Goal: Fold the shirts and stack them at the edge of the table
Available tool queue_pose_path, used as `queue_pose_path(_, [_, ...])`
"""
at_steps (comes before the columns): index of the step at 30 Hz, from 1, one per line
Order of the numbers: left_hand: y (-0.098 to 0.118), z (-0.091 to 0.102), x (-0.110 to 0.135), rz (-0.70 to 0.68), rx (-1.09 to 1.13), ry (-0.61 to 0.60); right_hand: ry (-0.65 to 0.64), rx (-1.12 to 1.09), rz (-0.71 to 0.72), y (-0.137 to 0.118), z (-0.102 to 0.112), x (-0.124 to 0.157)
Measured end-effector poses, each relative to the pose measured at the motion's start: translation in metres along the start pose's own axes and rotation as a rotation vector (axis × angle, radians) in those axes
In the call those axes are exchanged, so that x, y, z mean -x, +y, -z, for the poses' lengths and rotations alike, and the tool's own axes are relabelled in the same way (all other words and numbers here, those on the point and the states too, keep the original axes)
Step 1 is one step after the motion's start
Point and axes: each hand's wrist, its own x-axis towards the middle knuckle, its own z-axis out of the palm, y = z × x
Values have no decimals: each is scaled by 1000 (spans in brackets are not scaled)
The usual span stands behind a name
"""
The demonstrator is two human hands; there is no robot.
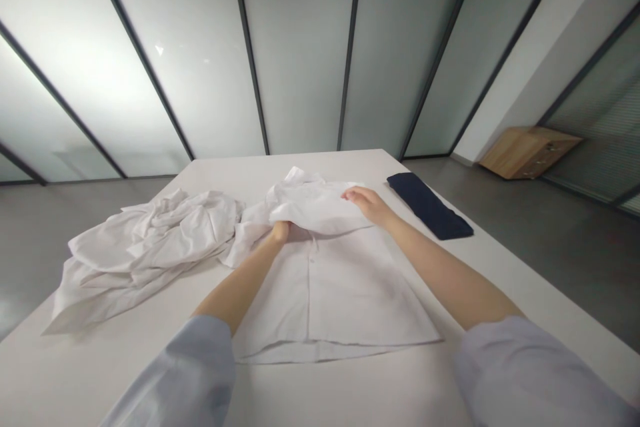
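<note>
We had a white shirt [330,287] lying flat on the white table [75,373], its hem toward us and its button line running away from us toward the fingers; it lay flat so that the upper part could be turned over it; our left hand [281,231] was closed on a fold of the cloth near the button line, and the fingers themselves were mostly hidden under the fabric, so we could only say that they pinched the shirt, not how many of them; our right hand [367,201] lay on top of the lifted upper part, the fingers together and slightly bent, pressing the cloth from above and perhaps catching its edge, which we could not tell for sure; between the two hands the upper part of the shirt stood up in a loose hump, because one hand raised it and the other held it down; just beyond the left fingers, on their outer side, a crumpled pile of white garments [145,247] touched the shirt's sleeve, seemingly kept there within easy reach; well beyond the right fingers, on their outer side, a folded dark cloth [429,205] lay alone and neat near the table edge; far behind it a wooden cabinet [529,151] stood on the floor
</note>
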Motion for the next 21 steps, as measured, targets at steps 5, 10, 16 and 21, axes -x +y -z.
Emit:
queue_pose_path(5, [17, 23, 6, 94, 473, 11, -19, 422, -15, 48, -28, 45])
queue_pose_path(10, [31, 58, 15, 176, 825, 32, 7, 602, -242, 75, -28, 62])
queue_pose_path(16, [20, 71, 18, 362, 491, 36, -212, 796, -335, 70, -33, 60])
queue_pose_path(21, [1, 63, 13, 221, 114, 110, -277, 817, -364, 81, -21, 49])
